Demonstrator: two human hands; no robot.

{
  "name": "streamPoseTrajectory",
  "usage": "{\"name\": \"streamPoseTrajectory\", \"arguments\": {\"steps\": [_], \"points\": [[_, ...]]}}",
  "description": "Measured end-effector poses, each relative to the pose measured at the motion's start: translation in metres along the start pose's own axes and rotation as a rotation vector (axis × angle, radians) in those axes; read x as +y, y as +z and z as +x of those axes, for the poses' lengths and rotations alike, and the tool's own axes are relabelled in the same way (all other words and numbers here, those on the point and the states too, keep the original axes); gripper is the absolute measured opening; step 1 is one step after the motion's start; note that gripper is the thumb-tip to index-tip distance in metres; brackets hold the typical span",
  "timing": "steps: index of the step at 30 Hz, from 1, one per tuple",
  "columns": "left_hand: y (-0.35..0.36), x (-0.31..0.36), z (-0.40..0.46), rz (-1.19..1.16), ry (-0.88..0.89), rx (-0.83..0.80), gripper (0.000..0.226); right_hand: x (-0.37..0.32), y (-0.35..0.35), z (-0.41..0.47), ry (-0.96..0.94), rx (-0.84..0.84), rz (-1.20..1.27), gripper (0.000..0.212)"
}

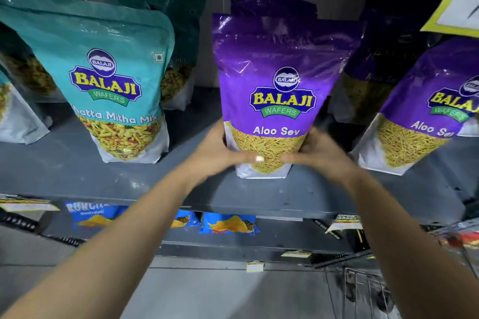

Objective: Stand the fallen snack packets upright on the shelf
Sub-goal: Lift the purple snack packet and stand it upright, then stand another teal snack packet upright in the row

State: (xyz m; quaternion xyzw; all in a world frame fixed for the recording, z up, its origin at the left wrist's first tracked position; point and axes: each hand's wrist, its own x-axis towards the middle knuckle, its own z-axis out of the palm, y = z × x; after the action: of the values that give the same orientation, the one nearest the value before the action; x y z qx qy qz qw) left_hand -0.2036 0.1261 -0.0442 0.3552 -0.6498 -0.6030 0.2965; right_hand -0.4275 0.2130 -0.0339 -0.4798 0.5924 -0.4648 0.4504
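Matte grey shelf (pixel 77 171); glossy purple pouch (pixel 272 80) between both hands (pixel 220 153).

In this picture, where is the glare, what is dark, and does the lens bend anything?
Head view: glare streaks lie on the upper part of the purple Aloo Sev packet held by the left hand and right hand; the packets behind it sit in deep shadow; the wide lens makes the teal packet and the right-hand purple packet lean outward; the right hand is slightly motion-blurred.
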Motion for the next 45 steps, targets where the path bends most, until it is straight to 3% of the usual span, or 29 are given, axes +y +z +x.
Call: {"name": "streamPoseTrajectory", "arguments": {"steps": [5, 8, 15, 18, 20, 22, 23, 25, 28, 31, 33, 35, 36, 38, 42, 45], "points": [[0.015, -0.021, -0.019, 0.101, -0.052, 0.033, 0.078, 0.02, 0.006, -0.025, 0.043, 0.079, -0.049, 0.059], [0.02, -0.023, -0.033, 0.127, -0.07, 0.028, 0.087, 0.026, 0.004, -0.044, 0.03, 0.073, -0.039, 0.065], [0.027, -0.02, -0.049, 0.121, -0.071, 0.015, 0.085, 0.024, 0.008, -0.061, 0.028, 0.057, -0.019, 0.077], [0.019, -0.023, -0.055, 0.069, 0.016, -0.022, 0.094, 0.016, 0.015, -0.075, -0.084, 0.163, 0.11, 0.086], [0.003, -0.025, -0.066, 0.017, 0.098, 0.133, 0.088, 0.013, 0.024, -0.092, -0.209, 0.428, 0.101, 0.075], [-0.024, -0.029, -0.084, -0.022, 0.164, 0.403, 0.055, 0.012, 0.038, -0.111, -0.309, 0.695, -0.07, 0.051], [-0.042, -0.033, -0.094, -0.017, 0.199, 0.536, 0.039, 0.011, 0.05, -0.119, -0.342, 0.747, -0.18, 0.044], [-0.085, -0.044, -0.113, 0.044, 0.251, 0.731, 0.03, 0.004, 0.088, -0.124, -0.394, 0.72, -0.396, 0.033], [-0.154, -0.064, -0.123, 0.216, 0.19, 0.818, 0.056, -0.006, 0.159, -0.099, -0.477, 0.548, -0.549, 0.03], [-0.212, -0.07, -0.102, 0.236, 0.07, 0.605, 0.091, -0.008, 0.221, -0.042, -0.426, 0.346, -0.484, 0.022], [-0.234, -0.064, -0.082, 0.175, 0.021, 0.367, 0.1, -0.016, 0.252, 0.002, -0.286, 0.28, -0.44, 0.057], [-0.249, -0.057, -0.064, 0.192, 0.026, 0.196, 0.087, -0.026, 0.272, 0.04, -0.174, 0.231, -0.496, 0.093], [-0.253, -0.053, -0.057, 0.224, 0.03, 0.144, 0.074, -0.032, 0.278, 0.054, -0.109, 0.204, -0.492, 0.101], [-0.258, -0.05, -0.052, 0.248, 0.009, 0.093, 0.062, -0.034, 0.28, 0.069, -0.034, 0.197, -0.437, 0.106], [-0.253, -0.054, -0.076, 0.27, 0.029, 0.105, 0.059, -0.022, 0.279, 0.05, 0.004, 0.21, -0.393, 0.114], [-0.241, -0.057, -0.099, 0.274, 0.028, 0.095, 0.059, -0.018, 0.281, 0.019, 0.023, 0.231, -0.37, 0.103]]}}
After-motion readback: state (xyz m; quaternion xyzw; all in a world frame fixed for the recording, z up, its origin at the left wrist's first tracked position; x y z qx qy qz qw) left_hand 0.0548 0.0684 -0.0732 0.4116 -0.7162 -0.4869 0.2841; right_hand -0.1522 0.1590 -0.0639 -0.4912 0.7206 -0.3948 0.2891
